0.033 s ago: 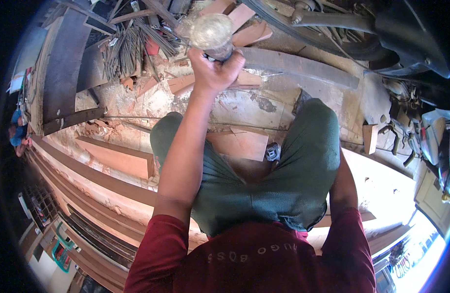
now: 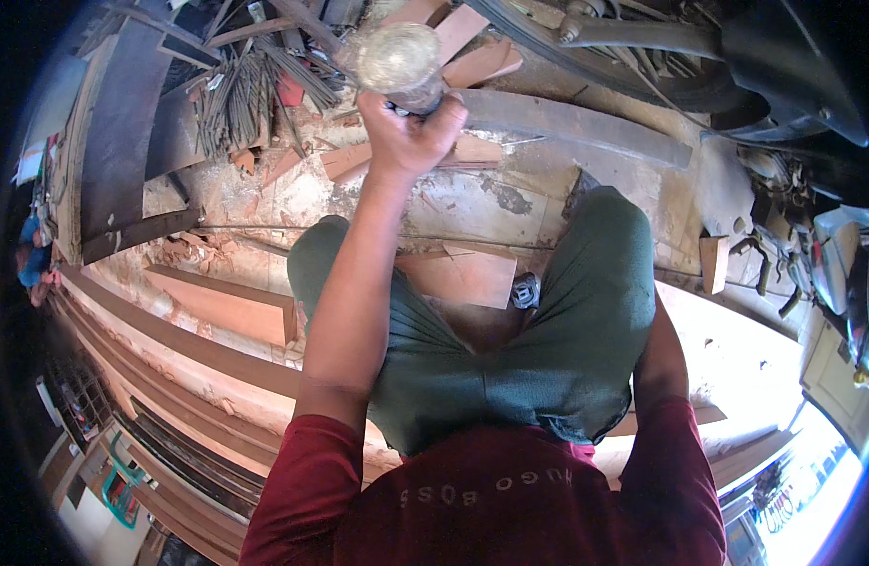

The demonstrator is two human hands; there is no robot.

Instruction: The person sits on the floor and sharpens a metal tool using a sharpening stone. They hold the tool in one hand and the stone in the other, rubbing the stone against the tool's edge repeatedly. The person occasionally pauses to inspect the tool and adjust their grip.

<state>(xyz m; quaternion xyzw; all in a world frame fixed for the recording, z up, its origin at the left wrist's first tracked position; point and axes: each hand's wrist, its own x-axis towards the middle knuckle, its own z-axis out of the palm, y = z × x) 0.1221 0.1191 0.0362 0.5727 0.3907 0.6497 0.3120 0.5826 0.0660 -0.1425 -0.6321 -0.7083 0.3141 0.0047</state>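
My left hand (image 2: 411, 137) is raised ahead of my knees, its fingers closed round a wooden mallet (image 2: 399, 61). The mallet's pale, worn round end faces up and its side is grey; the hand hides the handle. My right arm (image 2: 662, 363) goes down beside my right knee, which hides the hand. On the floor between my legs lies a reddish wood piece (image 2: 467, 274), partly covered by my thighs. Next to it is a small grey-and-white thing (image 2: 525, 291) that I cannot make out. Wood offcuts (image 2: 348, 160) lie beneath my left wrist.
Long timber boards (image 2: 189, 340) and a short wood block (image 2: 222, 302) lie at my left. A bundle of thin sticks (image 2: 250, 99) is at the far left. A dark plank (image 2: 571, 127) lies ahead, with a wheel (image 2: 633, 80) beyond. A pale board (image 2: 727, 358) is at my right.
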